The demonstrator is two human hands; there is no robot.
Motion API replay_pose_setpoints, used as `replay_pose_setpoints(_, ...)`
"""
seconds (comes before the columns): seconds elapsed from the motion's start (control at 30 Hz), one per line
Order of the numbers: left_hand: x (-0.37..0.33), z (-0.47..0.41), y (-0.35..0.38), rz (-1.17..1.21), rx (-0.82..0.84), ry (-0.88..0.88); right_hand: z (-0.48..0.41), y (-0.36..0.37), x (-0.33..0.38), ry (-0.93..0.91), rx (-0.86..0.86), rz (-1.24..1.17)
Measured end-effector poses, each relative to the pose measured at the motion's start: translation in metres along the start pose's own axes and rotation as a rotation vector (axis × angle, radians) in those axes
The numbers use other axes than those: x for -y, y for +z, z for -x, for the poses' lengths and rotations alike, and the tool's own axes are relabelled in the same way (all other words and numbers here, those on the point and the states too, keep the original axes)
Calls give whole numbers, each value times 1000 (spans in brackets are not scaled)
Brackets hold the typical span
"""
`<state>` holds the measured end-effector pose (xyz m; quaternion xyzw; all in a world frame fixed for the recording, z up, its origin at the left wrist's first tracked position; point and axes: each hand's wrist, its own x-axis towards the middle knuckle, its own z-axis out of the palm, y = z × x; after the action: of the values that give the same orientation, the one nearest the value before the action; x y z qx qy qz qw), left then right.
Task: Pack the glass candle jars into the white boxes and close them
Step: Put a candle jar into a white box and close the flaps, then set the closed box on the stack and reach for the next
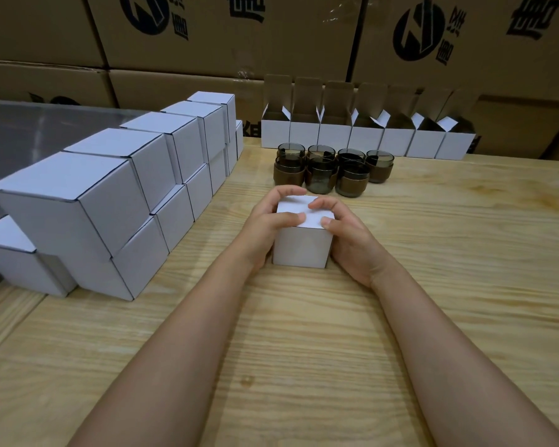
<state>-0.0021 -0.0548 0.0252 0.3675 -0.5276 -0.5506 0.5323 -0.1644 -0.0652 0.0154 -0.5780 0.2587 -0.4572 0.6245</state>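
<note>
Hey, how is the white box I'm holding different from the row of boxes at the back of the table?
The box in your hands is closed, its top flat; the row of open boxes has lids standing up, brown insides showing. Your left hand and right hand grip the box in your hands nearer you; the row of open boxes stands untouched at the far edge of the table. Both are white outside.

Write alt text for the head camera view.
Left hand and right hand grip a closed white box on a wooden table. Behind it stand dark glass candle jars and a row of open white boxes; closed white boxes are stacked at left, brown cartons behind.
</note>
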Motion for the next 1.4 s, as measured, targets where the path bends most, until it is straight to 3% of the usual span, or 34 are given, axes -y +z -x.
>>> replay_pose_setpoints(0.1,0,1,2,20,-97,-25,-1,-1,-2,28,-5,-69)
replay_pose_setpoints(0.17,-1,2,4,-19,-275,91,-3,-1,-2,43,-17,-70)
replay_pose_setpoints(0.23,-4,4,7,-345,-468,400,-4,-1,-2,42,-30,-67)
replay_pose_setpoints(0.33,-6,11,21,-924,-491,755,-6,-3,-3,11,-36,-85)
replay_pose_setpoints(0.43,5,15,35,-1386,-409,823,-9,-3,-4,29,-72,-133)
replay_pose_setpoints(0.5,11,18,35,-1521,-380,815,-10,-4,-5,59,-144,-167)
replay_pose_setpoints(0.63,6,17,20,-1528,-440,726,-13,-9,-6,42,-332,-197)
replay_pose_setpoints(0.8,-1,2,-18,-1516,-562,530,-13,-7,-5,51,-369,-170)
replay_pose_setpoints(0.97,-1,-39,-38,-1451,-468,273,-16,-9,-5,88,-410,-214)
replay_pose_setpoints(1.13,9,-79,-47,-1363,-336,249,-17,-10,-7,88,-407,-223)
replay_pose_setpoints(1.4,23,-125,-62,-1276,-315,150,-17,-8,-10,73,-385,-149)
